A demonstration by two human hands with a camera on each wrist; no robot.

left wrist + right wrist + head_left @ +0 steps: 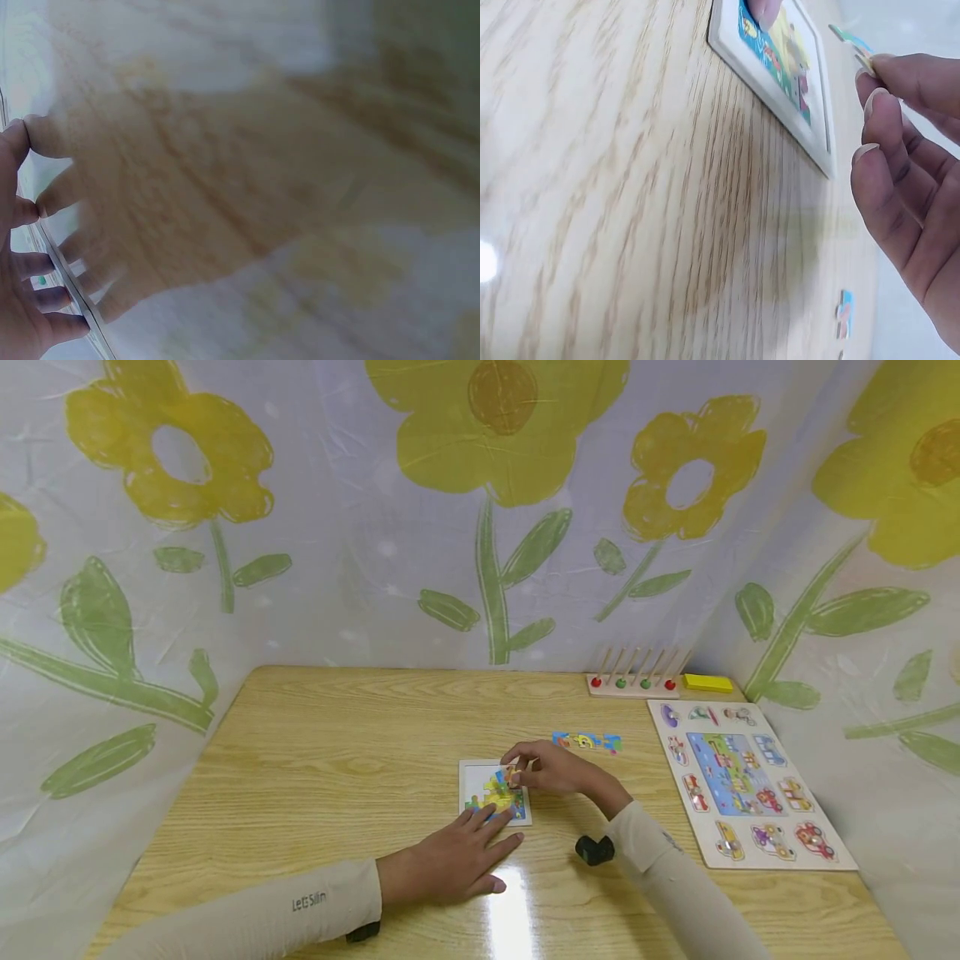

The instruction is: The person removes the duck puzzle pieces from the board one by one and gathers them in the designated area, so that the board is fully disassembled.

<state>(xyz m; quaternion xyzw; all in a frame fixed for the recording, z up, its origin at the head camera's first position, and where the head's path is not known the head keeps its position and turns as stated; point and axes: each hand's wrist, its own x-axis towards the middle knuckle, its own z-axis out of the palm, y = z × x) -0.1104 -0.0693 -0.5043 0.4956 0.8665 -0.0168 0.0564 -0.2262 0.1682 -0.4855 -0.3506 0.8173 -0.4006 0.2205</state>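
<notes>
A small white-rimmed puzzle tray, partly filled with colourful joined jigsaw pieces, lies on the table. My left hand rests at its near edge, fingers spread and straight, some fingertips over the pieces. In the left wrist view, the left hand shows only at the left edge; the rest is blurred. Over the tray's right side, my right hand pinches a jigsaw piece between thumb and index finger. The right wrist view shows that piece raised above the tray.
Several loose jigsaw pieces lie beyond the right hand. At the right stands a large peg puzzle board with vehicle pictures. Behind it are a wooden rack with pegs and beads and a yellow block. A flowered curtain surrounds the table.
</notes>
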